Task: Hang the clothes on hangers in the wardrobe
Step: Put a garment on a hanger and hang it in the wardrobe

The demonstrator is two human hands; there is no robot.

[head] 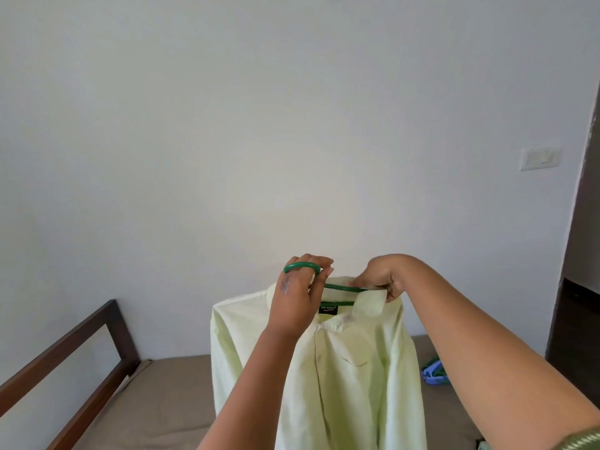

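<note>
Two bare arms are reaching forward from the bottom edge, and between them one pale yellow-green shirt (328,368) is hanging in the air on one green hanger (341,288), its front facing the camera and its tail running out of the bottom of the picture. The left hand (293,298) is gripping the hanger at the neck, fingers curled round the base of the hook, whose loop is arching over the knuckles. The right hand (381,279) is pinching the collar (370,302) on the right side, thumb and fingers closed on the cloth just where the hanger's arm is passing under it. One dark label (328,309) is showing inside the neck; its lettering is too small to read with certainty. Most of the hanger is lying hidden inside the shirt, so only the hook and a short stretch of its bars are showing. Behind the shirt a brown mattress (168,388) is spreading across, partly blocked by the cloth and arms. At the left one dark wooden bed rail (74,355) is slanting off the edge. At the right a small pile of spare hangers (433,373), blue and green, is lying on the mattress, half covered by the right forearm, so their number cannot be counted. Farther back a white wall (259,125) is carrying one switch plate (540,159), and a dark doorway (581,254) is cut off at the right edge.
</note>
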